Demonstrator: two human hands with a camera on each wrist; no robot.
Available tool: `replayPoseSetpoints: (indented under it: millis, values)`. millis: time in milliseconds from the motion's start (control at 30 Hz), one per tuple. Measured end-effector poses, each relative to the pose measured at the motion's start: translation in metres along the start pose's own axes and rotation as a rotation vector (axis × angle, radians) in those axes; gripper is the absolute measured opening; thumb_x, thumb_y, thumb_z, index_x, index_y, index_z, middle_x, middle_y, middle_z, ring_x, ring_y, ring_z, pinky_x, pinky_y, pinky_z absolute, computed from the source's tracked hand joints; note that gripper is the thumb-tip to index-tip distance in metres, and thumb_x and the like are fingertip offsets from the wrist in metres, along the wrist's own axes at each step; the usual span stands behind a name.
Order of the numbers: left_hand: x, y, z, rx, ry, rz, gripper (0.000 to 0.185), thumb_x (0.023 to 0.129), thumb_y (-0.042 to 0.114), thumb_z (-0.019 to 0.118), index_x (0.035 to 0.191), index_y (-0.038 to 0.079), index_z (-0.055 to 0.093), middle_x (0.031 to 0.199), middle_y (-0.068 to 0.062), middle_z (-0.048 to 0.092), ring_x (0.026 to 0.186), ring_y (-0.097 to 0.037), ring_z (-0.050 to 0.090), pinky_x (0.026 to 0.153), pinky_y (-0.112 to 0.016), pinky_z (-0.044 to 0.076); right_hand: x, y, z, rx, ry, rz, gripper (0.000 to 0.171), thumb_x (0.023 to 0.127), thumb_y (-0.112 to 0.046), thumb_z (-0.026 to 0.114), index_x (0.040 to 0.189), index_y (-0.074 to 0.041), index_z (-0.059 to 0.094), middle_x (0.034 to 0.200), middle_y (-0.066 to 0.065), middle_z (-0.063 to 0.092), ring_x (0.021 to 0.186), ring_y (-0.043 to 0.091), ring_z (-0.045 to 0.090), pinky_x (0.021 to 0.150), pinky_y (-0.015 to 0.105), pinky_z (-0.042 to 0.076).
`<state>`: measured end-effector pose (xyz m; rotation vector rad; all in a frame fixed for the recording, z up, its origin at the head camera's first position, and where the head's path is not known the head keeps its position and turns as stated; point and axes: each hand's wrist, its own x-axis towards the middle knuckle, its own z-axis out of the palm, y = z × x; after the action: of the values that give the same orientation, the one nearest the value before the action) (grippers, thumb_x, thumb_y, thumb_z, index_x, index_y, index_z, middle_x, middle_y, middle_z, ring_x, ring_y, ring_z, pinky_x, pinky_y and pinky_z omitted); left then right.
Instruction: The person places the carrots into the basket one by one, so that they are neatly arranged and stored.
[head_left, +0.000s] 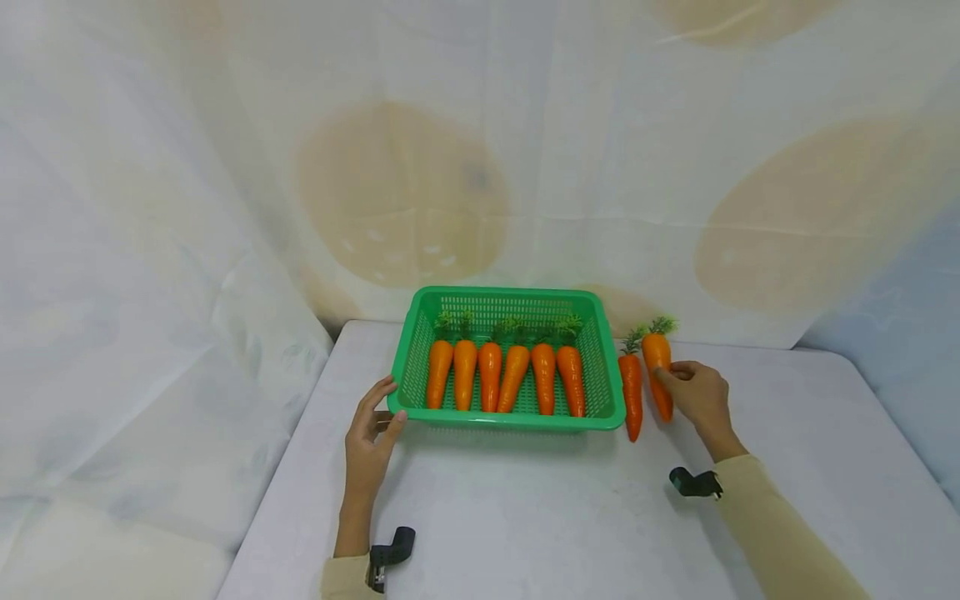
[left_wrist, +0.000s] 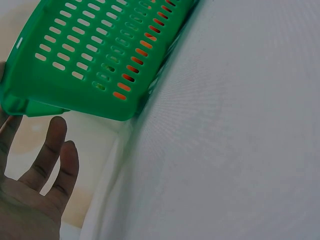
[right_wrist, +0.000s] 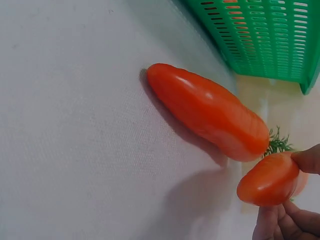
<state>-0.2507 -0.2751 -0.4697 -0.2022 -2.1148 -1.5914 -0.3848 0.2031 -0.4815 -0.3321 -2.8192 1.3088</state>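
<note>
At its front left corner, a green plastic basket point(head_left: 506, 421) is held by my left hand point(head_left: 369, 450), with the thumb at the front rim and a finger at the left rim. Two other fingers point(left_wrist: 60, 165) stand apart from the basket in the left wrist view. Several orange carrots point(head_left: 516, 377) with green tops lie side by side inside. My right hand point(head_left: 699, 396) pinches another carrot point(head_left: 657, 354) between thumb and fingers, its leafy top pointing away. Just left of it, a redder carrot point(head_left: 632, 396) lies on the table beside the basket.
The table point(head_left: 517, 508) has a white cover. A pale curtain point(head_left: 570, 167) with tan round patches hangs close behind the basket, and cloth also hangs on both sides. Each wrist wears a small black camera point(head_left: 393, 546).
</note>
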Motion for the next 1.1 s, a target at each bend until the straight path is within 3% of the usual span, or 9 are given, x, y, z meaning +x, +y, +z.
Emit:
replayPoseSetpoints:
  millis: [433,633,900,1100]
  values:
    - [0.0,0.003,0.001,0.011,0.004,0.008,0.046,0.096,0.001,0.065,0.141,-0.001,0.052,0.151,-0.015,0.045,0.093,-0.037,0.059,0.081,-0.032,0.052,-0.006,0.002,-0.009,0.052,0.052,-0.035,0.061,0.097,-0.046,0.061,0.128,0.007,0.061,0.113,0.024,0.066,0.095,0.032,0.063,0.062,0.018,0.051]
    - [0.0,0.002,0.0,-0.003,0.002,-0.001,0.046,0.097,0.002,0.064,0.141,-0.001,0.052,0.151,-0.015,0.044,0.094,-0.038,0.059,0.082,-0.031,0.051,-0.009,0.0,-0.012,0.071,0.118,-0.047,0.058,0.096,-0.044,0.064,0.126,0.006,0.062,0.112,0.023,0.066,0.097,0.032,0.062,0.06,0.014,0.048]
    - [0.0,0.001,0.0,0.011,0.005,0.016,0.046,0.096,0.001,0.064,0.141,-0.001,0.052,0.151,-0.016,0.044,0.092,-0.035,0.059,0.081,-0.029,0.052,-0.013,-0.006,-0.017,0.119,0.153,0.0,0.061,0.096,-0.047,0.063,0.13,0.003,0.061,0.117,0.022,0.065,0.102,0.032,0.061,0.062,0.01,0.045]
    - [-0.001,-0.026,-0.001,0.014,0.017,-0.006,0.047,0.097,0.009,0.066,0.143,0.014,0.055,0.152,0.002,0.045,0.094,-0.031,0.06,0.081,-0.03,0.052,-0.014,-0.008,-0.02,0.115,0.119,-0.006,0.062,0.096,-0.048,0.062,0.131,0.004,0.06,0.118,0.023,0.064,0.104,0.034,0.061,0.065,0.014,0.046]
